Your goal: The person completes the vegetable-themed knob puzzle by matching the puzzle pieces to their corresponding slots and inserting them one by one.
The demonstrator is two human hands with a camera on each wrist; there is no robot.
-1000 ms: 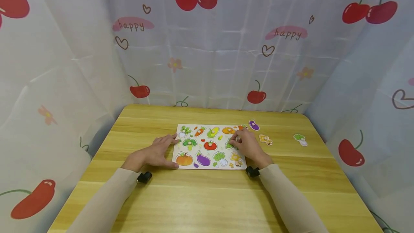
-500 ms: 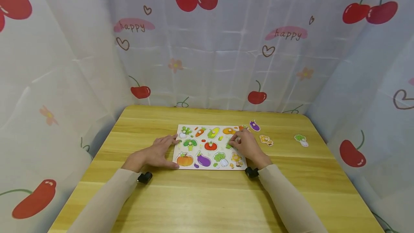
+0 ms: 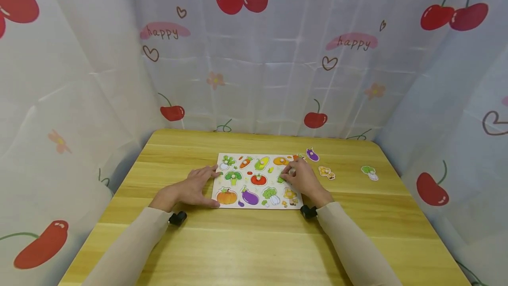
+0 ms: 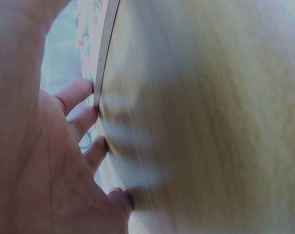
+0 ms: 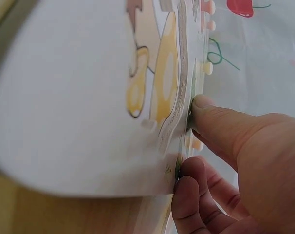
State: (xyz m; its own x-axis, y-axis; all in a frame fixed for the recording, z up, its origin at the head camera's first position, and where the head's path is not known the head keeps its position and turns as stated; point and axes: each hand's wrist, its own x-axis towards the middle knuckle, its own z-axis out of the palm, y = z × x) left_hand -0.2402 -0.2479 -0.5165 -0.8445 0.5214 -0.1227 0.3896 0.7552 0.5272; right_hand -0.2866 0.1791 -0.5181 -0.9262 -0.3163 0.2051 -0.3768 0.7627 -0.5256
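A white vegetable puzzle board [image 3: 243,189] lies on the table. My left hand [image 3: 193,186] rests along its left side, fingers spread, fingertips right at the edge; in the left wrist view the fingers [image 4: 79,100] touch the board's side. My right hand [image 3: 303,179] is over the board's right part, pinching a green puzzle piece [image 3: 280,179] between thumb and fingers; the hand hides most of it. In the right wrist view, the thumb [image 5: 220,122] and fingertips close in at the board. Knobbed pieces such as a tomato [image 3: 259,180] and broccoli [image 3: 233,177] sit in the board.
Loose pieces lie right of the board: an eggplant [image 3: 312,154], a mushroom [image 3: 326,172] and a cabbage [image 3: 370,172]. An orange-red piece [image 3: 299,157] shows behind my right hand. A cherry-print curtain [image 3: 254,69] surrounds the wooden table [image 3: 254,246].
Almost nothing differs. My right hand keeps its pinch on the green puzzle piece with only slight finger shifts, and my left hand stays at the board's left edge.
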